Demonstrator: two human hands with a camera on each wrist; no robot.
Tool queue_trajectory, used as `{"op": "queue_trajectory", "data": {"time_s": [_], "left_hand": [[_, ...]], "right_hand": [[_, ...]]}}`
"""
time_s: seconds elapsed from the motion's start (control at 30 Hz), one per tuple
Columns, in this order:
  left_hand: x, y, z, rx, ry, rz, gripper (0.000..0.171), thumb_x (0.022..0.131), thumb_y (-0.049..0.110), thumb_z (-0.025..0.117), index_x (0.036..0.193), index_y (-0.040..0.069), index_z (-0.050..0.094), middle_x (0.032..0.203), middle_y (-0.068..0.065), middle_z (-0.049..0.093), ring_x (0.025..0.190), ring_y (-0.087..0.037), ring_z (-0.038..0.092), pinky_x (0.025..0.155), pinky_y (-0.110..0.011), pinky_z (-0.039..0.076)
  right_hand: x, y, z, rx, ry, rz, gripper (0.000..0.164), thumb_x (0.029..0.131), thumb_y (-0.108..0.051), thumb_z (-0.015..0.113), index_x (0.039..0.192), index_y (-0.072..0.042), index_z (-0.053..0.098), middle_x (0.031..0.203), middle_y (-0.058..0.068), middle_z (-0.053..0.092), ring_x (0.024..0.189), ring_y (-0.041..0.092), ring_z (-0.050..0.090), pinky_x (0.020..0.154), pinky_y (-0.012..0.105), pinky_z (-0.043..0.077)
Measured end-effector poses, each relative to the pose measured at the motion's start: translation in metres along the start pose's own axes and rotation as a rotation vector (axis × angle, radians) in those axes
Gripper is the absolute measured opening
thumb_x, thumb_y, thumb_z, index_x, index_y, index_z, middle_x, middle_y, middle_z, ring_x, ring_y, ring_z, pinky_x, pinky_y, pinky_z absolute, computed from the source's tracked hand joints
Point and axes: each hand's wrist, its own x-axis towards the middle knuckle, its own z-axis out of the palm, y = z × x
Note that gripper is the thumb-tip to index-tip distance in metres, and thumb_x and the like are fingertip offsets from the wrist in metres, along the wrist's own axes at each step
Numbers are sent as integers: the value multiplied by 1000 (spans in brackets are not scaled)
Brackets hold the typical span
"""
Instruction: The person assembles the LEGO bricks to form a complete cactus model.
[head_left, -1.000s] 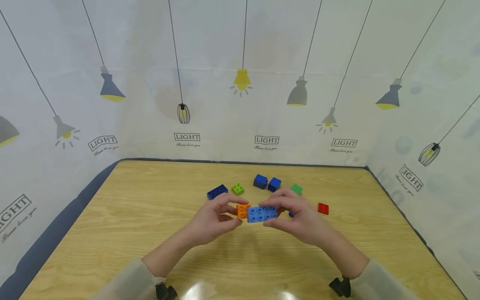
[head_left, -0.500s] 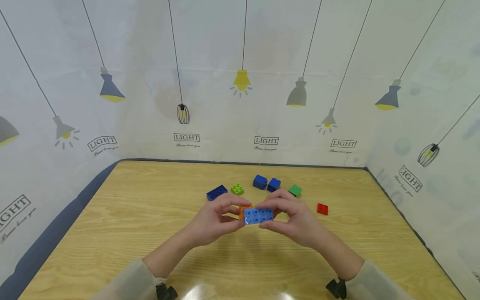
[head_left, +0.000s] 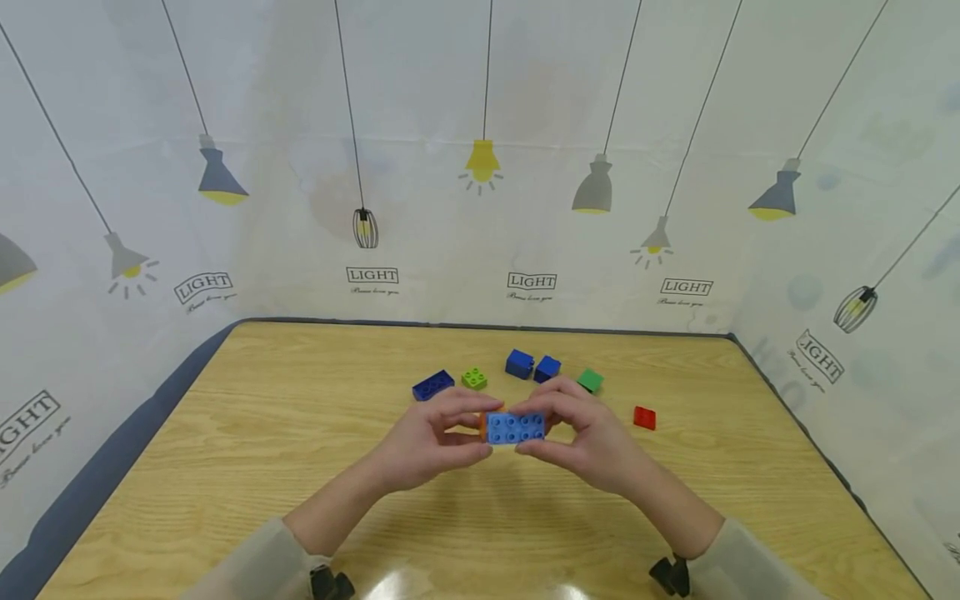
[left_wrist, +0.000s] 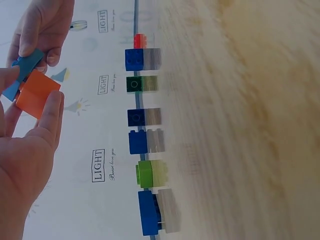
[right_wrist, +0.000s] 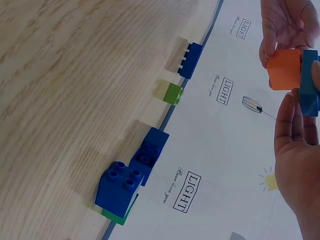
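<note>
Above the table, my left hand (head_left: 427, 442) pinches an orange toy building brick (left_wrist: 40, 94) between thumb and fingers. My right hand (head_left: 596, 437) grips a longer light blue brick (head_left: 516, 428) by its upper and lower edges, its studs facing the head camera. The blue brick lies against the orange one's studded side; whether they are fully pressed together I cannot tell. In the head view most of the orange brick is hidden behind the blue one. The right wrist view has the orange brick (right_wrist: 284, 70) and the blue brick (right_wrist: 309, 85) side by side.
Across the wooden table (head_left: 300, 400), beyond my hands, lie a dark blue brick (head_left: 433, 385), a lime brick (head_left: 474, 378), two blue bricks (head_left: 519, 363), a green brick (head_left: 590, 381) and a red brick (head_left: 645, 418). The left wrist view shows another blue brick (left_wrist: 134, 59). A printed curtain (head_left: 450, 233) surrounds the table.
My right hand has moved slightly left with the light blue brick, which now covers most of the orange brick in the head view. The left hand has barely moved.
</note>
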Motion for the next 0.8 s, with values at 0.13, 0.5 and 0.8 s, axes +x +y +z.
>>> {"op": "queue_trajectory", "data": {"time_s": [0.13,0.5,0.8], "left_hand": [[0,0,0,20,16,-17,50,104,11,75,152,7,64,148,-13,60,131,-33,63,104,-31,63],[1,1,1,-8,66,-119,42,107,27,74,148,19,70,152,-7,67,130,-28,69,105,-39,62],[6,2,-1,-100,95,-164,41,106,23,75,145,10,72,145,-14,72,121,-17,75,107,-40,63]], "right_hand": [[1,-1,0,-4,3,-7,39,92,-2,87,128,-13,78,118,5,64,94,14,59,81,24,62],[5,-2,2,-9,11,-28,38,90,-1,88,126,-12,79,116,5,64,97,13,59,81,23,63],[8,-1,3,-28,11,-14,37,92,-4,88,126,-14,80,116,3,63,96,13,58,78,21,58]]}}
